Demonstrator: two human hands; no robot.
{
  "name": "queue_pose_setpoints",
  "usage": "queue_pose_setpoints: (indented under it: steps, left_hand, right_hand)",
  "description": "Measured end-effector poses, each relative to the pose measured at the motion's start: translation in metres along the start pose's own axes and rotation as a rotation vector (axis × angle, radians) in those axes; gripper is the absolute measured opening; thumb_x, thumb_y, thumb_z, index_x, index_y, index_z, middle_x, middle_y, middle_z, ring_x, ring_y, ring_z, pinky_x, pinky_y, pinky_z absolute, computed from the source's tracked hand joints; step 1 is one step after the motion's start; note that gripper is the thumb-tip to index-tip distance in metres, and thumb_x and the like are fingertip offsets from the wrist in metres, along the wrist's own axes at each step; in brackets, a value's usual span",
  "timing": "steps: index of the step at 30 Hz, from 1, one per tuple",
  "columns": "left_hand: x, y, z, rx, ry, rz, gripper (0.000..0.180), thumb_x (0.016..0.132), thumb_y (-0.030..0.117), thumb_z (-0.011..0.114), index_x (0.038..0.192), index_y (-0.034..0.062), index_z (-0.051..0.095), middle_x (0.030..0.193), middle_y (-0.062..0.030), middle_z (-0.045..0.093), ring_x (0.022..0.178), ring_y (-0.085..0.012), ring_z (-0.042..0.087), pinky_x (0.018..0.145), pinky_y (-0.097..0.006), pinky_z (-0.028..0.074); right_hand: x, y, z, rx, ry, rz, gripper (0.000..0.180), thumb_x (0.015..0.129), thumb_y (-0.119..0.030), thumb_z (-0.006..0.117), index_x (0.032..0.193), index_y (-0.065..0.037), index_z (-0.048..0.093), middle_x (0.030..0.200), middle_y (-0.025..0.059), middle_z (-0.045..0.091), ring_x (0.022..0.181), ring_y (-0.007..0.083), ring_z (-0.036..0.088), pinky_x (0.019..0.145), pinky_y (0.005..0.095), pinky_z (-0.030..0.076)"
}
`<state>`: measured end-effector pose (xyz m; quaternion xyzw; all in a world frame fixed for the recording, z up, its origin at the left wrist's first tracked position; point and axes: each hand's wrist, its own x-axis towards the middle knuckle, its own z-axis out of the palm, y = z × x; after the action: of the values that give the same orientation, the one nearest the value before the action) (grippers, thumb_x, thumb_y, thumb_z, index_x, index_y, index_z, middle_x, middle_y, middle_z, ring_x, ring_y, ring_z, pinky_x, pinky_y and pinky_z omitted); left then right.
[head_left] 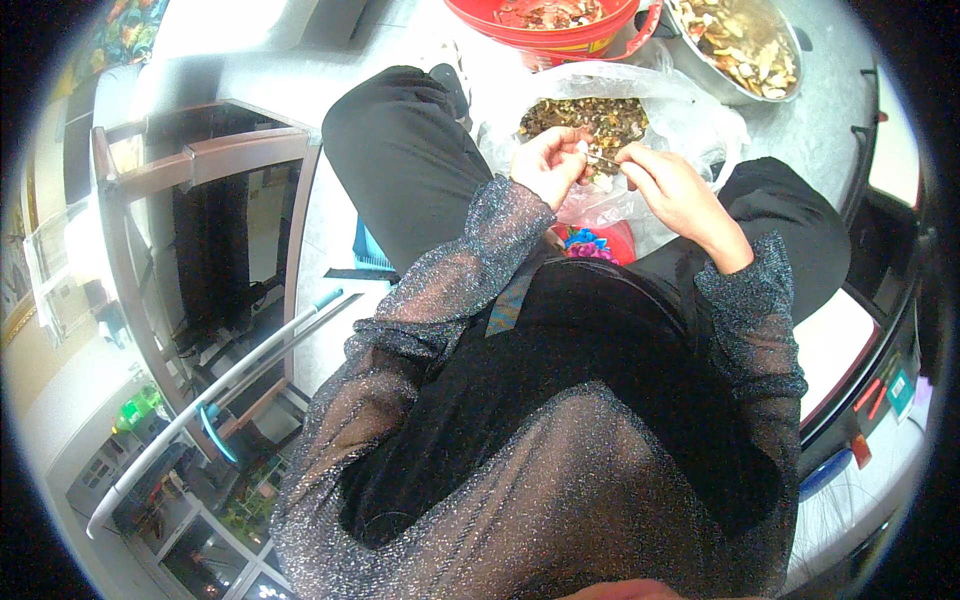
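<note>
My left hand (548,168) pinches a small whitish piece (582,147), too small to name surely. My right hand (680,195) is closed around a thin tool that looks like a small knife (603,160); its narrow end points left, against or very near the piece. Both hands are over a clear plastic bag (690,120), spread wide between my knees. Brown and yellowish scraps (560,113) fill its bottom. Part of the bag's contents is hidden behind my fingers.
Beyond the bag stand a red basin (590,42) with bits inside and a metal pot (745,98) of pale pieces in liquid. A wooden chair frame (240,150) and a long pale pole (200,410) are on my left. Something blue and purple (590,243) sits below the bag.
</note>
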<state>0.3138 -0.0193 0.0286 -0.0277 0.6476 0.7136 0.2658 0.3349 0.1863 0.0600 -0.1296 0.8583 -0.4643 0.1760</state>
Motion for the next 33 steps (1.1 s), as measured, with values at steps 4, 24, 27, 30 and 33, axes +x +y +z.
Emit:
queue_pose_setpoints:
  steps: [4,24,27,30,33]
  left_hand:
    - [-0.001,0.000,-0.002,0.088,0.013,-0.015,0.022,0.088,0.007,0.057,0.107,-0.0022,0.057,0.082,-0.0047,0.061,0.069,-0.0101,0.059,0.060,-0.024,0.048]
    - [0.007,-0.005,-0.012,-0.401,-0.205,-0.291,0.028,0.086,0.011,0.060,0.111,-0.0008,0.056,0.090,-0.0081,0.064,0.072,-0.0137,0.057,0.068,-0.025,0.047]
    - [0.007,-0.004,-0.008,-0.457,-0.238,-0.348,0.029,0.085,0.011,0.061,0.112,-0.0005,0.057,0.090,-0.0078,0.063,0.072,-0.0142,0.057,0.068,-0.025,0.047]
    - [0.006,-0.001,-0.008,-0.451,-0.252,-0.358,0.029,0.085,0.011,0.061,0.112,-0.0002,0.057,0.089,-0.0075,0.063,0.073,-0.0143,0.057,0.069,-0.025,0.047]
    - [0.007,-0.001,-0.009,-0.438,-0.252,-0.336,0.028,0.085,0.010,0.061,0.111,-0.0003,0.058,0.089,-0.0074,0.063,0.073,-0.0145,0.057,0.070,-0.025,0.047]
  right_hand:
    - [0.000,0.000,0.001,-0.016,0.020,-0.013,0.020,0.092,-0.021,0.047,0.098,-0.003,0.055,0.088,0.0198,0.061,0.084,0.0386,0.058,0.072,0.0438,0.046]
    - [0.005,0.003,0.000,0.355,-0.041,0.208,0.029,0.097,-0.026,0.040,0.092,-0.002,0.055,0.069,0.0088,0.062,0.053,0.0164,0.057,0.051,0.0291,0.045]
    - [0.005,0.003,-0.001,0.565,-0.084,0.257,0.030,0.098,-0.029,0.040,0.094,-0.003,0.055,0.069,0.0077,0.062,0.045,0.0102,0.051,0.045,0.0236,0.042]
    - [0.004,0.004,-0.002,0.659,-0.119,0.358,0.029,0.097,-0.029,0.041,0.095,-0.003,0.056,0.068,0.0081,0.062,0.043,0.0099,0.050,0.043,0.0225,0.041]
    - [0.003,0.008,-0.001,0.652,-0.083,0.405,0.031,0.098,-0.032,0.040,0.098,-0.005,0.055,0.069,0.0058,0.060,0.043,0.0064,0.046,0.041,0.0183,0.036]
